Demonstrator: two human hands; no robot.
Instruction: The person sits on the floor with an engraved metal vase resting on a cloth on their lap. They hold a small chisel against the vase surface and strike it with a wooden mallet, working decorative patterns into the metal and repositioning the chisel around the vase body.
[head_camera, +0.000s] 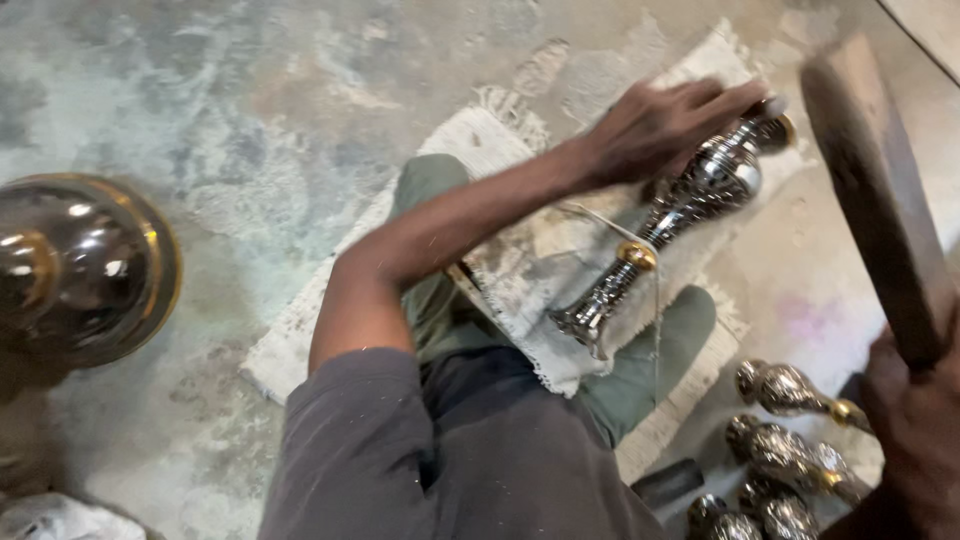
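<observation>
— One silver spindle (680, 205) lies tilted across the cloth (530, 270) on our lap, its gold collar midway along.
— We pin it near the top with the left hand (655, 125), fingers (715, 95) spread flat and pressing, not wrapped around it.
— And the right hand (915, 420)?
— It is closed tight around the wooden mallet (875, 190), raised beside the spindle. We judge it best to keep the left fingers off the strike spot.
— More finished pieces (790, 450) wait on the floor (200, 120) nearby.
</observation>
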